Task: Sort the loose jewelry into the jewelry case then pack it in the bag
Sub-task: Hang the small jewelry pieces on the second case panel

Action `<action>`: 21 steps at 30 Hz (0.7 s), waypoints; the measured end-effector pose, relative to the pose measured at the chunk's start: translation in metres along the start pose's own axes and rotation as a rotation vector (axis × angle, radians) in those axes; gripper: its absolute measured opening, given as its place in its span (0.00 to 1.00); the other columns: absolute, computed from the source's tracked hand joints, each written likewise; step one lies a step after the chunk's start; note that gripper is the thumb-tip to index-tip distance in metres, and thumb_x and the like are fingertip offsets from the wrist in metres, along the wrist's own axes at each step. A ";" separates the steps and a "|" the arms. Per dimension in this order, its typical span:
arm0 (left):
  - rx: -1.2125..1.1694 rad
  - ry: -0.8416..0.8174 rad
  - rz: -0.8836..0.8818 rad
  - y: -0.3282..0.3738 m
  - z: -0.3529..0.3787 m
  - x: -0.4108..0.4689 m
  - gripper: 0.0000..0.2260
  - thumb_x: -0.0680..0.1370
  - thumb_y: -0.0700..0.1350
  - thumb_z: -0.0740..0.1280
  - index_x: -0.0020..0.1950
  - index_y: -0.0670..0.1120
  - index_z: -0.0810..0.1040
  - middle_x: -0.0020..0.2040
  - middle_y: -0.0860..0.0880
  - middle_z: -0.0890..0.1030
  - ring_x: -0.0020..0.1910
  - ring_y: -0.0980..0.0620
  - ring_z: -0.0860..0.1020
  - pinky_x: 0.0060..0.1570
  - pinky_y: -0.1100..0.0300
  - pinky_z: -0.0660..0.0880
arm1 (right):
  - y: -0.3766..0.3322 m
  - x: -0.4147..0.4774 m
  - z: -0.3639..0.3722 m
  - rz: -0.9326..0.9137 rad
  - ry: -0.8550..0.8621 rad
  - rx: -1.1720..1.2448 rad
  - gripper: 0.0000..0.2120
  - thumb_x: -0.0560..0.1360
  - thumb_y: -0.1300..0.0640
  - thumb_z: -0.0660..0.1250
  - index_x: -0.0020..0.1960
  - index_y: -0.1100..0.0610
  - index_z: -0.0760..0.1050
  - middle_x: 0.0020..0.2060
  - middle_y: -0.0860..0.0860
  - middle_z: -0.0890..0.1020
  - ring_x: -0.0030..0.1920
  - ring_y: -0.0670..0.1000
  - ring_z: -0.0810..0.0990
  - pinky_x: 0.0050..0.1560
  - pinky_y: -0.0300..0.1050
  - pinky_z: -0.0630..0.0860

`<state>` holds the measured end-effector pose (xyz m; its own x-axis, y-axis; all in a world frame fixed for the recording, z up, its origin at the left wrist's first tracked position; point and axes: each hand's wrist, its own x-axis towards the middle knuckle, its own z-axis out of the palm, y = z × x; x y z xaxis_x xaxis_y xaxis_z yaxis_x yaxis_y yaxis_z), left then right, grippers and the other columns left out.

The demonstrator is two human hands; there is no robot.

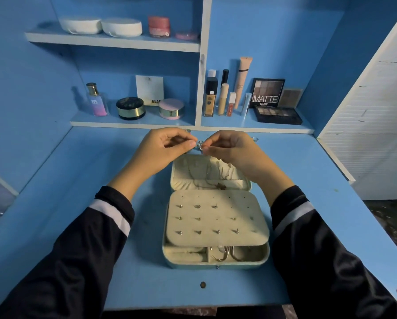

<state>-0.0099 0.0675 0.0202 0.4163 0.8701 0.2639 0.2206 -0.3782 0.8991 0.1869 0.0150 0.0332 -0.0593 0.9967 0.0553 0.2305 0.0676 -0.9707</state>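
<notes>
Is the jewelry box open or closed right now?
Open. The jewelry case has its lid laid back, necklaces showing, and the earring panel uncovered. Left hand and right hand pinch a silver piece.

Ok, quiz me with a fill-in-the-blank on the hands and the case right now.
The case lies ____ on the desk.
The left hand and right hand together pinch a small ____ piece.
Studs sit in ____ rows on the panel.
Necklaces lie in the case's ____.
Missing: open; silver; three; lid.
</notes>
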 end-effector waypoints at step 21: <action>0.454 -0.071 0.095 -0.031 0.001 0.008 0.05 0.74 0.43 0.74 0.47 0.53 0.84 0.39 0.58 0.80 0.37 0.62 0.73 0.38 0.75 0.66 | 0.033 0.012 -0.002 -0.117 0.110 -0.502 0.04 0.73 0.62 0.72 0.46 0.55 0.85 0.35 0.43 0.81 0.31 0.37 0.73 0.35 0.27 0.67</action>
<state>-0.0127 0.0859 -0.0061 0.5090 0.8070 0.2994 0.5356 -0.5692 0.6239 0.1960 0.0293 0.0027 -0.0166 0.9782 0.2071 0.6668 0.1652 -0.7267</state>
